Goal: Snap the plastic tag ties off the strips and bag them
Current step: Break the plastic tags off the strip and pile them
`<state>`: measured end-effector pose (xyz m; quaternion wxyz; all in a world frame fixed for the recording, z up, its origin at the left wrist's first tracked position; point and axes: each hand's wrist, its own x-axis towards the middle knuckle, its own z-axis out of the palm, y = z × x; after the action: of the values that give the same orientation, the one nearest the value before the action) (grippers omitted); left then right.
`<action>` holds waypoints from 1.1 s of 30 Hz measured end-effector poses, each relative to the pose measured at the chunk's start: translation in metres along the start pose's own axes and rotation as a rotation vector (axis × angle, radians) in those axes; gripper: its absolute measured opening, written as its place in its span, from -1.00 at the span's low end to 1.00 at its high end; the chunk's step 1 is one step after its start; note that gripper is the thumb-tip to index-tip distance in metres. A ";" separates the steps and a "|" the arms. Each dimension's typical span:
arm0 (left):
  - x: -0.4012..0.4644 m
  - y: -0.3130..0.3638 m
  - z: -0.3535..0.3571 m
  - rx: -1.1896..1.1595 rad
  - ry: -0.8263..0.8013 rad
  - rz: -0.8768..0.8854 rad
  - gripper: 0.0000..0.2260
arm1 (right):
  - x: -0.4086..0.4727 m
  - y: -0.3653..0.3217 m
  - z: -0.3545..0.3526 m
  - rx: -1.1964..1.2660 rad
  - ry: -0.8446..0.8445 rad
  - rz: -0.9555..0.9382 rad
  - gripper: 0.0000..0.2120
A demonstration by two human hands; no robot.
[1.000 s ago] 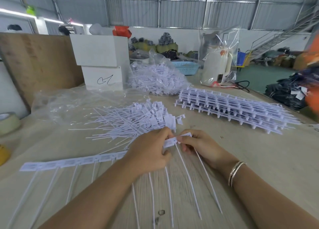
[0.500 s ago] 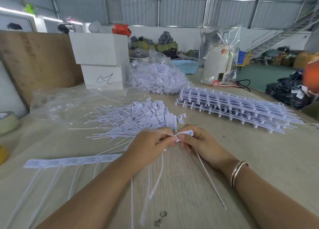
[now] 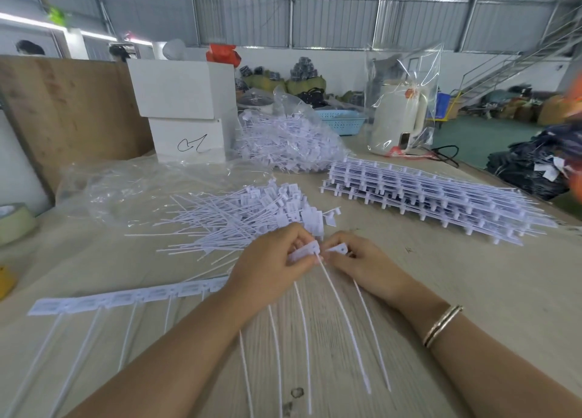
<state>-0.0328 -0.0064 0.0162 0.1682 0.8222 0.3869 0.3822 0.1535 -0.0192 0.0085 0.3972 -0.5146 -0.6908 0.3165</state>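
A white strip of joined tag ties (image 3: 126,298) lies across the table in front of me, its thin tails pointing toward me. My left hand (image 3: 271,266) grips the strip's right end by the tag heads. My right hand (image 3: 362,263) pinches a single tag tie (image 3: 338,248) just to the right of that end, its tail trailing down. Behind my hands lies a loose pile of separated ties (image 3: 245,216). A stack of whole strips (image 3: 434,197) sits at the right.
An empty clear plastic bag (image 3: 132,188) lies at the left and a filled bag of ties (image 3: 289,140) stands behind. White boxes (image 3: 185,109), a bagged kettle (image 3: 396,115), a black cable, tape rolls at the left edge and a wooden board surround the work area.
The end tag in my right hand has come apart from the strip end in my left hand, with a small gap now between them. The strip's tails lie spread on the table again.
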 end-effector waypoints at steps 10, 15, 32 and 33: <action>-0.001 0.013 0.005 0.360 -0.023 0.132 -0.79 | -0.006 -0.014 0.008 0.055 0.009 -0.022 -0.79; -0.004 0.013 0.000 0.309 -0.114 0.103 -0.69 | -0.002 -0.012 0.009 0.145 0.064 -0.034 -0.85; 0.000 -0.002 -0.002 0.445 -0.121 0.056 -0.87 | -0.005 -0.007 0.004 0.181 -0.036 -0.046 -0.94; 0.000 -0.003 -0.002 0.435 -0.112 0.067 -0.86 | -0.005 -0.006 0.004 0.185 -0.031 -0.059 -0.94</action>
<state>-0.0361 -0.0046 0.0157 -0.0044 0.8714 0.4228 0.2488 0.1474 -0.0257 0.0106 0.4416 -0.4501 -0.6795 0.3751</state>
